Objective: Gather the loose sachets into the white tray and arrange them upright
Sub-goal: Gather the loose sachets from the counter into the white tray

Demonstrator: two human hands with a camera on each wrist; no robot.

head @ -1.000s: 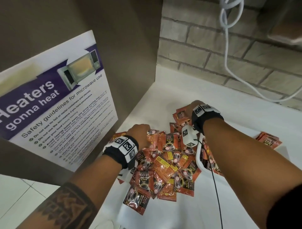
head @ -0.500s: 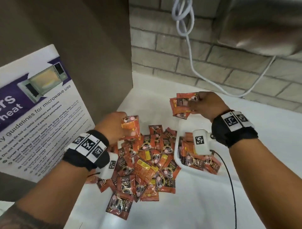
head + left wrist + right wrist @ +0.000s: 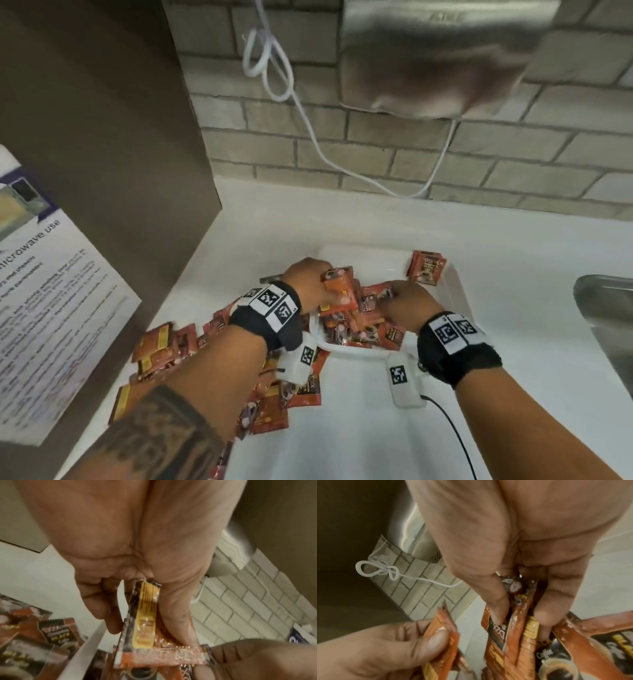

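Observation:
A white tray (image 3: 457,291) lies on the white counter and holds a heap of orange coffee sachets (image 3: 363,330). One sachet (image 3: 425,266) leans against the tray's far right wall. My left hand (image 3: 310,281) is over the tray's left part and pinches an orange sachet (image 3: 339,286) (image 3: 145,616) between thumb and fingers. My right hand (image 3: 409,303) reaches into the heap and grips a few sachets (image 3: 520,615) edge-on between thumb and fingers. Several loose sachets (image 3: 164,346) lie scattered on the counter left of the tray, partly hidden by my left forearm.
A brown panel (image 3: 102,154) with a microwave safety poster (image 3: 41,308) stands close on the left. A brick wall with a looped white cable (image 3: 270,65) and a steel dispenser (image 3: 435,58) is behind. A metal sink edge (image 3: 606,325) is at the right.
Both hands came down and together over the tray. The left carried its sachet rightwards to the tray; the right lowered its sachets into the heap. The view swung right.

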